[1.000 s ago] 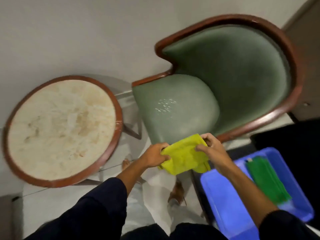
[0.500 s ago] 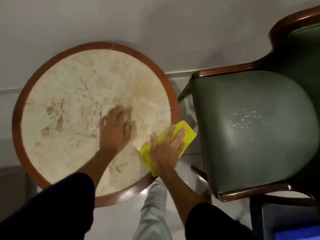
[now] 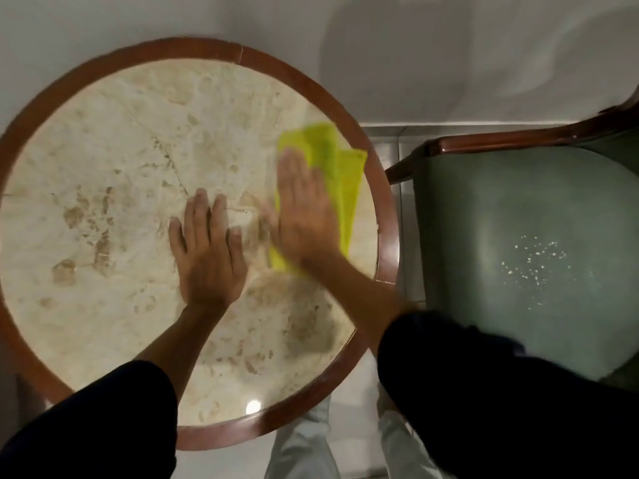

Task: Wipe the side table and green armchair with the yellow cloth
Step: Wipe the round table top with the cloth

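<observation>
The round side table has a beige marble top and a brown wooden rim. The yellow cloth lies flat on its right part, reaching the rim. My right hand presses flat on the cloth, fingers together, blurred by motion. My left hand rests flat on the bare marble near the middle, fingers spread, holding nothing. The green armchair stands to the right of the table, with white crumbs scattered on its seat.
A pale wall runs behind the table and chair. The chair's wooden arm comes close to the table's right rim, with a narrow strip of tiled floor between them. My legs in light trousers stand at the table's near edge.
My right hand has slid the cloth from the table's near right rim up onto the marble top. My left hand stays flat on the marble. The view has moved closer over the table.
</observation>
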A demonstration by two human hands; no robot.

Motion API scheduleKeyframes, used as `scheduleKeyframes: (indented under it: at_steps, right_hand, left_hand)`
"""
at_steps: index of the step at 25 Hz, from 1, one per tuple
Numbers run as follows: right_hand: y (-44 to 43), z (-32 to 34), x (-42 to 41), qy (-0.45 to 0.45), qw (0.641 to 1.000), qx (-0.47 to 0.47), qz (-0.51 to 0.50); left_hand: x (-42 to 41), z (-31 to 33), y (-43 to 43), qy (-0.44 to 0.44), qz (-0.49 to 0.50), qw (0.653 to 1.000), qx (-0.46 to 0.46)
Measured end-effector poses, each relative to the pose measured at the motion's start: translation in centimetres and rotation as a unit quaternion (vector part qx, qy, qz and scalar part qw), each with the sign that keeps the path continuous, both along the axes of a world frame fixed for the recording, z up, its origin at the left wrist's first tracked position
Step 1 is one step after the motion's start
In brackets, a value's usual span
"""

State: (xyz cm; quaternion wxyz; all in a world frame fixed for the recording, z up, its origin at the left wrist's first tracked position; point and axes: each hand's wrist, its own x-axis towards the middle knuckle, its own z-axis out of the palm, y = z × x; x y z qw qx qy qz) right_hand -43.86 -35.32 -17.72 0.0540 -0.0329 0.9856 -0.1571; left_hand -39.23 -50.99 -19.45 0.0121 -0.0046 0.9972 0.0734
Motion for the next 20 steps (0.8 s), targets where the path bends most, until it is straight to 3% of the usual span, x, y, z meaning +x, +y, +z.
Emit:
scheduleKeyframes:
  at_steps: [2, 4, 8, 10, 12, 14, 15, 16, 17, 18, 19, 20]
  right_hand:
    - [1.3, 0.5, 9.3, -0.041, 0.991, 0.014, 0.123]
    - [6.0, 0.9, 14.7, -0.062, 0.99, 0.013, 0.122]
    - [10.7, -0.1, 7.3, -0.052, 0.994, 0.08, -0.06]
    - [8.1, -0.1, 2.7, -0.034, 0.996, 0.061, -0.056]
    - [4.7, -0.2, 3.1, -0.025, 0.994, -0.004, 0.11]
    - [3.9, 0.1, 7.0, -0.006, 0.941, -0.038, 0.335]
    - [4.8, 0.4, 9.3, 0.01, 0.927, -0.044, 0.373]
    - [6.0, 0.7, 11.6, 0.031, 0.94, -0.044, 0.336]
    - [7.2, 0.9, 13.7, 0.039, 0.971, -0.047, 0.23]
    - [8.4, 1.3, 15.8, 0.016, 0.997, -0.05, 0.059]
    - [9.4, 2.1, 17.6, -0.05, 0.986, -0.067, -0.145]
    - [10.0, 2.8, 19.1, -0.14, 0.927, -0.115, -0.328]
  left_hand:
    - [0.0, 0.2, 0.2, -0.004, 0.014, 1.0, 0.011]
    - [0.1, 0.1, 0.2, -0.004, 0.004, 1.0, 0.01]
    - [0.1, 0.2, 0.6, -0.005, -0.011, 1.0, -0.021]
    - [0.2, 0.7, 0.8, -0.015, 0.002, 1.0, -0.003]
    - [0.0, 1.8, 1.3, -0.006, 0.014, 1.0, 0.022]
    - [-1.1, 3.2, 1.3, -0.012, 0.061, 0.994, 0.087]
    - [-1.7, 3.9, 1.4, -0.033, 0.071, 0.991, 0.112]
    - [-1.8, 4.4, 1.9, -0.058, 0.049, 0.989, 0.124]
    - [-1.5, 5.1, 2.6, -0.086, 0.013, 0.987, 0.136]
    - [-0.6, 5.6, 3.8, -0.108, -0.022, 0.984, 0.141]
    - [1.0, 5.8, 5.4, -0.13, -0.041, 0.979, 0.15]
    - [2.7, 5.9, 7.0, -0.148, -0.052, 0.974, 0.165]
